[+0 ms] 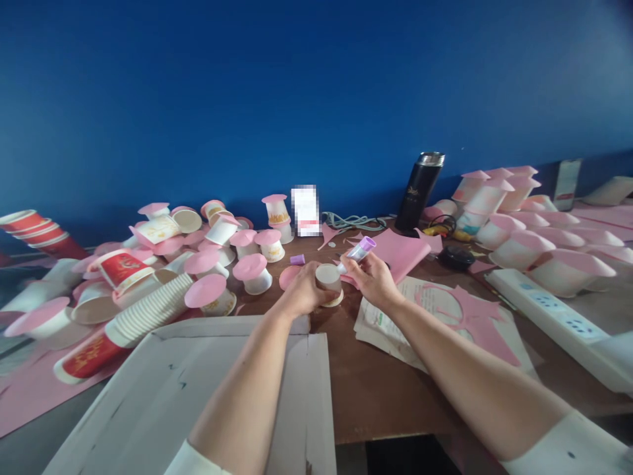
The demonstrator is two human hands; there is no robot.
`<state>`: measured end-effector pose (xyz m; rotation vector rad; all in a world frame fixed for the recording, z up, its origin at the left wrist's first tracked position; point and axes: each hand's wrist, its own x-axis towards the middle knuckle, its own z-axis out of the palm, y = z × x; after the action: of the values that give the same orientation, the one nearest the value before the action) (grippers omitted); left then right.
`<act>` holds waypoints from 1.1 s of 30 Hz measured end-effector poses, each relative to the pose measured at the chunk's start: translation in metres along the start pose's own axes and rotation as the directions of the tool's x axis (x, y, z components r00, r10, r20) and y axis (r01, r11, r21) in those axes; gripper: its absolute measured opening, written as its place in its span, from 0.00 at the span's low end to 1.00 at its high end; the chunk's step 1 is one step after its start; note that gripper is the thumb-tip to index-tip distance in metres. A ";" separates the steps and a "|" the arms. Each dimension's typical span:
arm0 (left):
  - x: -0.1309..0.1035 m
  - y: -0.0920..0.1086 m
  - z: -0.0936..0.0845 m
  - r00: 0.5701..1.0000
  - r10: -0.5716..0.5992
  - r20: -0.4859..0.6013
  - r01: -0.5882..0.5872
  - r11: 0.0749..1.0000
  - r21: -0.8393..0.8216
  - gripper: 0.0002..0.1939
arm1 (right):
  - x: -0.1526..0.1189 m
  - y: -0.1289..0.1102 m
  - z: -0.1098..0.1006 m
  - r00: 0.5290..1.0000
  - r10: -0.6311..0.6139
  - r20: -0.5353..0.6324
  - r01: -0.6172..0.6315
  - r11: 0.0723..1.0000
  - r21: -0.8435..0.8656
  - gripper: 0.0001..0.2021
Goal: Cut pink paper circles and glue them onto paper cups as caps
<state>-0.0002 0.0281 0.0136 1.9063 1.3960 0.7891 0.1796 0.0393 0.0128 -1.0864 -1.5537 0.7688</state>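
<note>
Upside down on the brown table, a paper cup (329, 278) has its base facing up. Wrapped round its left side is my left hand (304, 289). My right hand (370, 277) grips a purple and white glue stick (362, 249), its tip against or just over the edge of the cup's base. A purple cap (297, 260) lies on the table behind my left hand. Beside that hand, a pink paper disc (289, 277) is partly hidden. Close by on the left stand upturned cups topped with pink discs, one of them a white cup (257, 282).
Many pink-topped cups crowd the left, with a long stack of nested cups (148, 313). A grey board (208, 396) lies in front. To the right are a black thermos (419, 194), pink paper scraps (475, 313), a power strip (558, 316) and more cups (519, 254).
</note>
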 end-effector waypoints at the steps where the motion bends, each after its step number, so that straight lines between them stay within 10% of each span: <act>1: 0.000 0.000 0.000 1.000 0.011 0.008 -0.011 1.000 -0.005 0.26 | 0.001 0.001 -0.001 1.000 0.008 -0.028 -0.009 0.999 -0.030 0.17; 10: -0.002 0.001 0.002 0.996 -0.077 -0.051 0.076 0.997 -0.022 0.31 | -0.002 0.000 0.001 1.000 -0.009 0.004 0.008 0.984 0.176 0.20; 18: 0.000 0.004 -0.005 0.999 0.029 0.043 -0.027 0.998 -0.056 0.23 | -0.001 0.001 -0.002 0.998 -0.060 -0.023 0.057 0.991 -0.118 0.18; 25: -0.002 0.004 -0.004 0.995 -0.093 -0.034 0.094 0.995 0.038 0.29 | -0.002 0.003 0.002 0.996 -0.086 -0.032 0.089 0.990 0.113 0.19; 33: 0.000 0.002 -0.003 0.997 -0.005 0.078 0.015 0.991 -0.133 0.28 | -0.001 0.005 -0.002 0.996 -0.090 -0.020 0.088 0.991 -0.104 0.19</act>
<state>-0.0009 0.0280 0.0168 1.8067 1.2728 0.7751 0.1825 0.0401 0.0087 -1.0896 -1.6244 0.6180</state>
